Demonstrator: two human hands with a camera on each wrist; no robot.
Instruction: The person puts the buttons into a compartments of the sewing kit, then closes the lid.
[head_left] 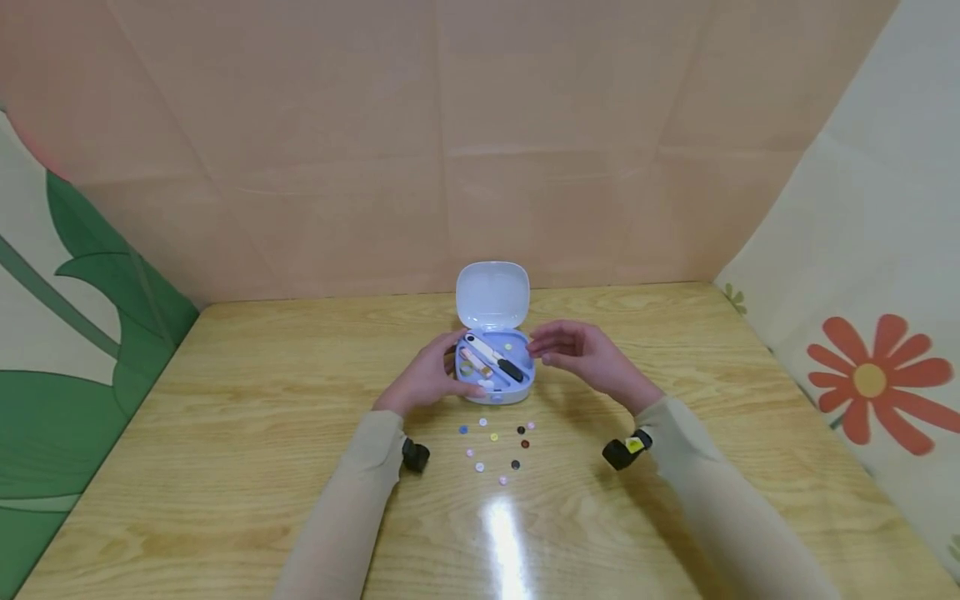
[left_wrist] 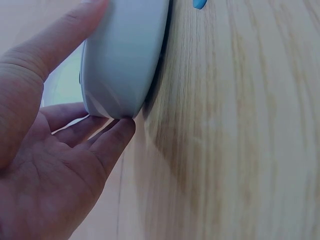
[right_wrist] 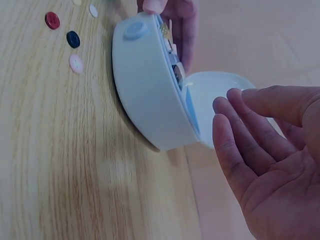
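A pale blue-and-white sewing box (head_left: 517, 397) stands on the table with its white lid (head_left: 492, 292) raised at the back. Inside lie a white tool with a black end (head_left: 487, 350), some small items in the left compartment, and a yellow button (head_left: 507, 346) in the back right compartment. My left hand (head_left: 423, 377) holds the box at its left side, thumb at the front rim and fingers round the wall, as the left wrist view shows. Beside the box's right rim is my right hand (head_left: 588, 357), fingers loosely bent, nothing between them.
Several loose buttons, among them a blue button (head_left: 463, 430), a yellow button (head_left: 494, 437) and a dark red button (head_left: 525, 444), lie scattered on the wooden table (head_left: 262, 433) in front of the box. Behind the table rises a peach-coloured backdrop (head_left: 337, 167).
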